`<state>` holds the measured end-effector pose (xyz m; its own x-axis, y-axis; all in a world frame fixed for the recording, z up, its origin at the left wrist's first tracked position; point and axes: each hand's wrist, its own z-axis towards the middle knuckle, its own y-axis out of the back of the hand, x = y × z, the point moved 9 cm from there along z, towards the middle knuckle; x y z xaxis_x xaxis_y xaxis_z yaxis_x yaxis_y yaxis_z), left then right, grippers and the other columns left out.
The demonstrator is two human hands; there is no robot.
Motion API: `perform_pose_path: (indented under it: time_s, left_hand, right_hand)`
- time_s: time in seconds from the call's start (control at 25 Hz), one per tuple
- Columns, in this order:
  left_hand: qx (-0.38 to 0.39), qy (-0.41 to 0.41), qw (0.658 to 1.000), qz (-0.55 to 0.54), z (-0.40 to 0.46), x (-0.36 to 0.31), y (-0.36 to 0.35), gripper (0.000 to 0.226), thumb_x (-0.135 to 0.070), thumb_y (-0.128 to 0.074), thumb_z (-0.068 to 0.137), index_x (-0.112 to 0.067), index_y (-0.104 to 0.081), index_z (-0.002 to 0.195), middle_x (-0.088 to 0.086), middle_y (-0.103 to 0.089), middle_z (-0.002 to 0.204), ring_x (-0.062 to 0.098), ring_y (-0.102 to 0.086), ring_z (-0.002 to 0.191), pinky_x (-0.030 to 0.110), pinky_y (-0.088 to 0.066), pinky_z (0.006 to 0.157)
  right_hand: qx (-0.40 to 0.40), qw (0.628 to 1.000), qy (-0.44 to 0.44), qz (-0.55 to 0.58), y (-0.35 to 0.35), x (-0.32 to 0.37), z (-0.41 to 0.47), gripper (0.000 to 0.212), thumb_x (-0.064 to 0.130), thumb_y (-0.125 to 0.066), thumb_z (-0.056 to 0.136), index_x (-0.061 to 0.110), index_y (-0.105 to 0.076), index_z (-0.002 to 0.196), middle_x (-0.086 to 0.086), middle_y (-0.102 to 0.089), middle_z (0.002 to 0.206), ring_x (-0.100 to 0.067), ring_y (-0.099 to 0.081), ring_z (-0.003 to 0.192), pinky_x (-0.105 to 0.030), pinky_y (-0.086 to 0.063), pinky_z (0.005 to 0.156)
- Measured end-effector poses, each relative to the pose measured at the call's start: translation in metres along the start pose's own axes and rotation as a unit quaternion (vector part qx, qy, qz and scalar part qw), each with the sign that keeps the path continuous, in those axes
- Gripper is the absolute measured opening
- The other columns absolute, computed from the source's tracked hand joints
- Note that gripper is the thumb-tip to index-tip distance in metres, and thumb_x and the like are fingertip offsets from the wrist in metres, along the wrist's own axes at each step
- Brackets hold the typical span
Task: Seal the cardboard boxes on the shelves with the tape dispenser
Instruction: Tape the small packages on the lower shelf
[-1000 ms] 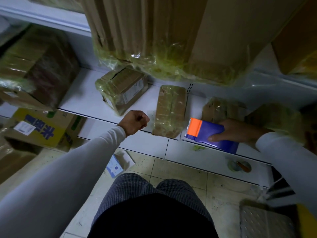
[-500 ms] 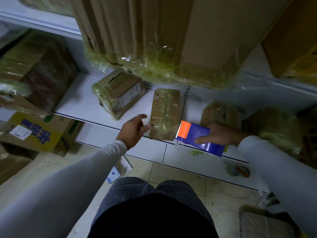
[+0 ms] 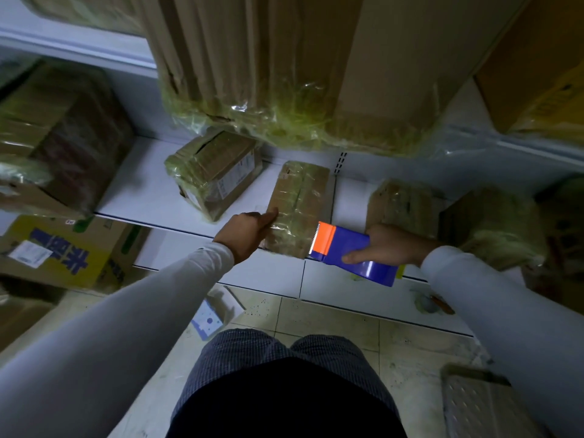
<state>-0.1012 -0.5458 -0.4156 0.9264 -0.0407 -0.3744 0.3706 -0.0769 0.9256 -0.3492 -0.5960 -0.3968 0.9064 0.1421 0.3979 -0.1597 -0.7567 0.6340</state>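
A flat cardboard box (image 3: 300, 197) wrapped in yellowish tape lies on the white shelf (image 3: 145, 191), its near end at the shelf's front edge. My left hand (image 3: 246, 233) reaches to the box's left near corner, fingers stretched out and touching its side. My right hand (image 3: 388, 245) grips a blue tape dispenser (image 3: 354, 252) with an orange toothed head (image 3: 325, 237). The head sits at the box's right near corner. A second taped box (image 3: 215, 175) stands tilted to the left on the same shelf.
More taped boxes sit right of the dispenser (image 3: 407, 200) and at far right (image 3: 496, 229). A large wrapped carton (image 3: 284, 74) hangs over from the shelf above. A yellow printed carton (image 3: 60, 251) stands on the tiled floor (image 3: 331, 320) at left. My knees (image 3: 278, 358) are below.
My left hand opened from a fist and moved right to touch the flat box. My right hand brought the dispenser left, up to the box's near right corner.
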Motion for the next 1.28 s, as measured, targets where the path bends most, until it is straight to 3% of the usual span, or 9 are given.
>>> perform_pose_path:
  time_s: [0.08,0.16,0.24,0.32,0.4,0.64,0.96,1.12,1.28]
  left_hand:
    - [-0.004,0.010,1.000,0.026,-0.016,0.017,0.011,0.048,-0.031,-0.051,0.095,-0.023,-0.042,0.141,0.013,-0.064,0.111,0.036,-0.060,0.098,0.043,-0.048,0.081]
    - [-0.060,0.014,0.992,0.110,-0.024,0.021,0.030,0.065,-0.044,-0.063,0.084,-0.022,-0.040,0.141,0.012,-0.058,0.118,0.036,-0.056,0.105,0.045,-0.046,0.087]
    - [-0.072,-0.056,0.987,0.134,-0.016,0.000,0.033,0.083,-0.049,-0.068,0.078,-0.019,-0.032,0.146,0.015,-0.045,0.138,0.036,-0.046,0.122,0.047,-0.038,0.098]
    - [0.006,-0.147,0.979,0.143,-0.002,-0.026,0.009,0.082,-0.041,-0.062,0.086,-0.018,-0.017,0.151,0.014,-0.018,0.157,0.032,-0.020,0.143,0.045,-0.023,0.112]
    - [0.064,-0.157,0.975,0.141,0.006,-0.028,-0.012,0.074,-0.031,-0.052,0.095,-0.018,-0.007,0.151,0.010,0.000,0.160,0.028,-0.002,0.147,0.042,-0.011,0.118]
    - [0.056,-0.142,0.983,0.099,0.010,-0.022,-0.019,0.069,-0.028,-0.051,0.095,-0.021,-0.011,0.151,0.007,-0.003,0.160,0.026,-0.003,0.147,0.043,-0.009,0.118]
    - [0.059,-0.139,0.986,0.065,0.010,-0.024,-0.019,0.066,-0.029,-0.048,0.096,-0.022,-0.012,0.151,0.004,-0.001,0.160,0.024,-0.001,0.147,0.040,-0.003,0.115]
    - [0.061,-0.145,0.986,0.058,0.009,-0.024,-0.022,0.068,-0.036,-0.049,0.095,-0.021,-0.013,0.151,0.005,-0.002,0.160,0.025,-0.002,0.147,0.041,-0.004,0.116]
    - [0.065,-0.141,0.987,0.050,0.009,-0.023,-0.019,0.072,-0.038,-0.053,0.093,-0.022,-0.013,0.151,0.003,-0.001,0.160,0.023,-0.001,0.147,0.038,-0.001,0.116]
  right_hand:
    - [0.003,1.000,0.016,0.024,-0.014,0.010,0.003,0.040,0.051,-0.076,0.079,0.018,-0.063,0.098,-0.002,-0.070,0.087,-0.017,-0.068,0.079,-0.027,-0.053,0.068]
    - [-0.004,0.999,0.027,0.047,-0.025,0.022,0.007,0.044,0.052,-0.076,0.078,0.014,-0.068,0.098,-0.005,-0.073,0.089,-0.018,-0.070,0.078,-0.031,-0.054,0.070]
    - [-0.011,0.998,0.034,0.051,-0.031,0.030,0.009,0.042,0.053,-0.077,0.077,0.016,-0.069,0.094,-0.002,-0.072,0.084,-0.015,-0.069,0.073,-0.026,-0.051,0.062]
    - [-0.013,0.998,0.029,0.050,-0.033,0.031,0.009,0.041,0.053,-0.077,0.076,0.017,-0.068,0.093,0.000,-0.071,0.081,-0.013,-0.068,0.070,-0.022,-0.049,0.059]
    - [-0.005,0.998,0.020,0.060,-0.035,0.027,0.005,0.041,0.053,-0.077,0.077,0.017,-0.068,0.094,-0.002,-0.072,0.081,-0.015,-0.069,0.071,-0.024,-0.051,0.062]
    - [0.004,0.991,0.032,0.128,-0.049,0.015,-0.016,0.035,0.046,-0.075,0.081,0.016,-0.070,0.097,-0.006,-0.075,0.087,-0.024,-0.072,0.081,-0.033,-0.055,0.074]
    - [-0.014,0.998,-0.018,0.056,-0.032,-0.014,-0.029,0.047,0.054,-0.074,0.079,0.012,-0.065,0.096,-0.009,-0.072,0.087,-0.023,-0.069,0.079,-0.034,-0.055,0.073]
    - [-0.060,0.997,-0.038,0.002,-0.044,0.011,0.001,0.045,0.061,-0.072,0.075,0.018,-0.064,0.086,-0.003,-0.068,0.077,-0.020,-0.067,0.073,-0.031,-0.053,0.070]
    - [-0.135,0.980,-0.068,-0.127,-0.048,0.014,0.013,0.054,0.059,-0.068,0.078,0.019,-0.058,0.113,0.002,-0.057,0.084,-0.020,-0.059,0.080,-0.032,-0.049,0.071]
